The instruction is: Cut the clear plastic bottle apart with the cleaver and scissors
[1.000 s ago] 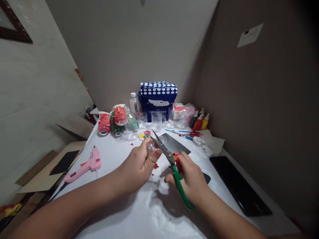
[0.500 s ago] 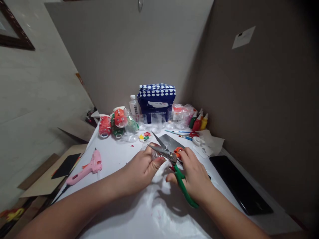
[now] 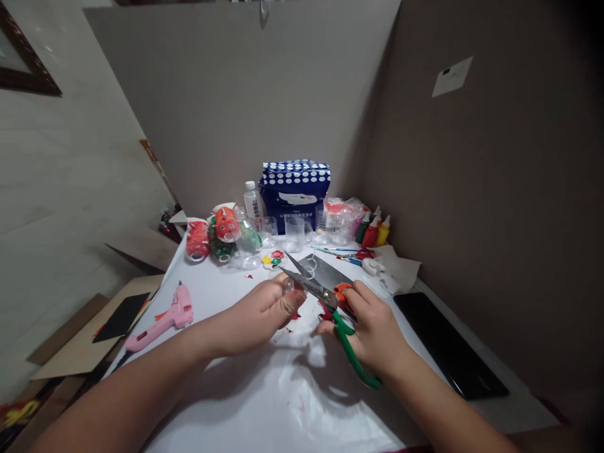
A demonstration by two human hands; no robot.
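Observation:
My left hand [image 3: 267,311] is closed, its thumb and fingers pinching a small clear plastic piece [image 3: 291,285], mostly covered by the fingers and the blades. In my right hand [image 3: 377,327] is a pair of scissors [image 3: 327,298] with one green and one orange handle. The scissor blades are parted and point up and left, passing over the clear piece. Whether they touch it I cannot tell. Under the hands, red scraps [image 3: 324,311] lie on the white table cover [image 3: 264,402]. A grey sheet [image 3: 328,272] with a curled white strip lies just beyond.
A pink glue gun [image 3: 178,309] lies at left, a black phone-like slab [image 3: 448,343] at right. Along the back stand red and green painted figures [image 3: 226,224], clear cups [image 3: 295,234], a blue bag [image 3: 295,195], a bottle [image 3: 251,200] and paint bottles [image 3: 371,233].
My left hand has shifted slightly left and down with the clear piece, showing more red scraps below. The scissors stay parted, and the view has tilted a little.

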